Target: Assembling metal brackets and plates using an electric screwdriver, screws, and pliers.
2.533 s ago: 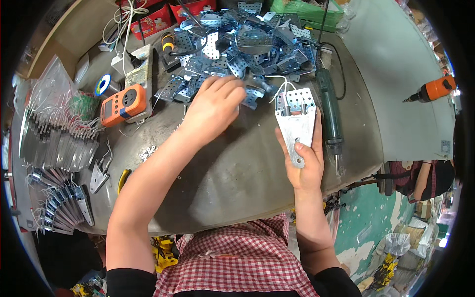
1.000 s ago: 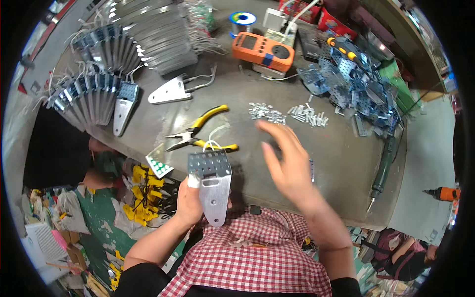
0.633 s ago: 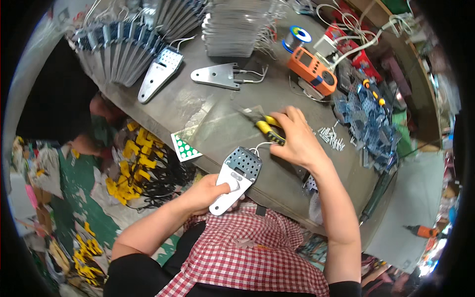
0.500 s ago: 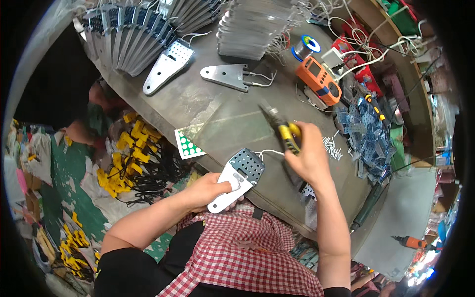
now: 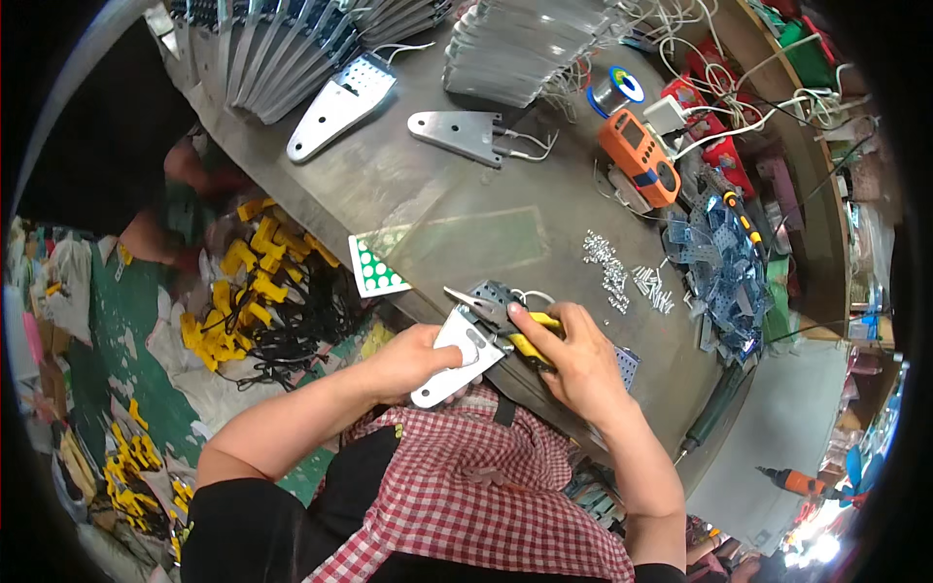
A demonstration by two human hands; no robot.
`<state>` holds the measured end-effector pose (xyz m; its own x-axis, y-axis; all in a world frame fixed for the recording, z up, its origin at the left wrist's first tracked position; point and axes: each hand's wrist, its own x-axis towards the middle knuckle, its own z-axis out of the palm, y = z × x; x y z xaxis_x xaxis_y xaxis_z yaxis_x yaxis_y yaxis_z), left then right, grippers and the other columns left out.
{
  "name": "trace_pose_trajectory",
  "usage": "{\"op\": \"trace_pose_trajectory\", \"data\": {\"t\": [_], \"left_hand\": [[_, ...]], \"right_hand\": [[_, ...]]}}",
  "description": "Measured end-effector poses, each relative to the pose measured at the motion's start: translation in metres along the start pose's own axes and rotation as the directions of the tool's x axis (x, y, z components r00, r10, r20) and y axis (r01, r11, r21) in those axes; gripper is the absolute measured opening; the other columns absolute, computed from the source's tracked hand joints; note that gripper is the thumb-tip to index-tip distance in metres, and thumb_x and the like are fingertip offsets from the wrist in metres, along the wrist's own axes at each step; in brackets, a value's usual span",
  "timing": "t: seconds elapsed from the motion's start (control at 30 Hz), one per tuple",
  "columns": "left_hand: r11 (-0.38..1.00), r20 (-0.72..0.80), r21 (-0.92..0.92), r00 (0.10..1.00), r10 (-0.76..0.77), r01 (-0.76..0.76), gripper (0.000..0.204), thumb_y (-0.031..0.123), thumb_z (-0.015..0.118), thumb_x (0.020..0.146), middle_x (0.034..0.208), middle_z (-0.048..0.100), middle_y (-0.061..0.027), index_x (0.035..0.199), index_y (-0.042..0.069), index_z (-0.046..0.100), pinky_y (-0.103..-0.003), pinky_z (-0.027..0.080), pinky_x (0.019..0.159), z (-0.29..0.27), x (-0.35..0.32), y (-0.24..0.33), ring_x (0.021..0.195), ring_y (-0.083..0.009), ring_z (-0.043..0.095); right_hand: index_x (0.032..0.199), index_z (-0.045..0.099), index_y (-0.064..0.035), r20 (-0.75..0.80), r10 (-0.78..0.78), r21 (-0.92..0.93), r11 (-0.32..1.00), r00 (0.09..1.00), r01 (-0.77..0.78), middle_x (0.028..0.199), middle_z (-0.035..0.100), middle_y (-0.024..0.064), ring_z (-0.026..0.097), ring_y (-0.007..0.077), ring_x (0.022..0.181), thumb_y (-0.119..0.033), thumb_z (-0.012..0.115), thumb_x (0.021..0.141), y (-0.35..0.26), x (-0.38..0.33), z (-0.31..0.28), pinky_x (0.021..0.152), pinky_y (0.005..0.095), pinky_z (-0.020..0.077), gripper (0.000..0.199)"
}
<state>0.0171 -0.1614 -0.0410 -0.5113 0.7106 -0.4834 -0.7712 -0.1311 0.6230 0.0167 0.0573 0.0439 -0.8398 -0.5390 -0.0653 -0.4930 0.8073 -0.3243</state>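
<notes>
My left hand (image 5: 418, 361) grips a tapered silver metal housing (image 5: 442, 384), its thumb pressed on the upper face. A dark perforated plate (image 5: 493, 291) covers the wide end, where a white wire comes out. My right hand (image 5: 580, 367) is closed round the yellow-and-black handles of a pair of pliers (image 5: 530, 345). The pliers' jaws lie over the wide end of the housing, partly hiding the plate; whether they bite on anything I cannot tell. Two similar housings, a closed one (image 5: 335, 115) and an open one with wires (image 5: 457, 134), lie farther back on the bench.
Stacked housings (image 5: 496, 58) stand at the back. To the right are an orange meter (image 5: 637, 155), a solder spool (image 5: 614, 92), loose screws (image 5: 607, 272) and perforated plates (image 5: 719, 253). A green-dotted sticker sheet (image 5: 377, 267) lies at the left edge. Another person's arm (image 5: 155, 238) is beyond, near yellow-ended cables (image 5: 258, 277).
My right hand has brought the pliers down and left, from above the bench onto the wide end of the housing. The loose screws have come into sight. The view has shifted slightly.
</notes>
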Motion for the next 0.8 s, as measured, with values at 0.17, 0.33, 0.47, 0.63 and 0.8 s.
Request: {"op": "trace_pose_trajectory", "data": {"t": [0.17,0.33,0.47,0.63,0.8], "left_hand": [[0.999,-0.028,-0.039,0.999,0.021,-0.022,0.027,0.013,0.053,0.081,0.083,0.063,-0.0098,0.102,-0.003,0.054,-0.023,0.048,0.053,0.001,0.002,-0.004,0.063,-0.0132,0.06],[0.999,-0.036,-0.044,0.999,-0.002,0.001,0.026,0.013,0.053,0.081,0.082,0.063,-0.0094,0.101,-0.003,0.055,-0.023,0.047,0.052,0.002,-0.002,-0.003,0.063,-0.0129,0.06],[0.999,-0.027,-0.027,0.999,0.028,-0.028,0.024,0.011,0.051,0.08,0.079,0.062,-0.0087,0.099,-0.004,0.055,-0.023,0.047,0.053,0.004,-0.001,-0.002,0.063,-0.0135,0.059],[0.998,-0.03,-0.037,0.999,0.042,-0.043,0.022,0.011,0.049,0.08,0.075,0.061,-0.0093,0.094,-0.004,0.056,-0.025,0.048,0.051,0.0,0.006,-0.004,0.06,-0.0147,0.06],[0.932,-0.085,0.357,0.991,0.106,-0.069,0.026,0.016,0.052,0.078,0.074,0.063,-0.0097,0.096,-0.002,0.058,-0.028,0.048,0.057,0.008,-0.007,-0.007,0.061,-0.0147,0.06]], "right_hand": [[0.122,0.05,-0.0205,-0.48,0.154,0.278,0.96,0.863,-0.017,0.095,0.048,0.0109,0.051,0.0265,0.084,0.004,0.064,0.059,-0.013,0.002,-0.008,0.071,0.0355,0.045,0.07],[0.123,0.05,-0.0216,-0.02,0.072,-0.001,0.997,0.997,-0.072,0.099,0.049,0.0124,0.053,0.0261,0.083,0.005,0.065,0.059,-0.009,0.002,0.005,0.07,0.032,0.0456,0.071],[0.122,0.05,-0.0236,-0.34,0.17,0.258,0.963,0.925,-0.082,0.097,0.049,0.0111,0.051,0.0282,0.084,0.005,0.064,0.056,-0.013,0.001,-0.001,0.071,0.0366,0.045,0.074],[0.123,0.049,-0.0252,-0.099,0.088,0.085,0.993,0.991,-0.079,0.096,0.049,0.0116,0.051,0.0275,0.085,0.005,0.065,0.055,-0.004,0.007,0.01,0.073,0.0358,0.0452,0.076],[0.128,0.044,-0.0221,-0.318,0.307,0.26,0.938,0.897,-0.229,0.095,0.048,0.0122,0.051,0.0293,0.088,0.004,0.064,0.059,0.002,0.033,-0.006,0.077,0.0361,0.044,0.076]]}}
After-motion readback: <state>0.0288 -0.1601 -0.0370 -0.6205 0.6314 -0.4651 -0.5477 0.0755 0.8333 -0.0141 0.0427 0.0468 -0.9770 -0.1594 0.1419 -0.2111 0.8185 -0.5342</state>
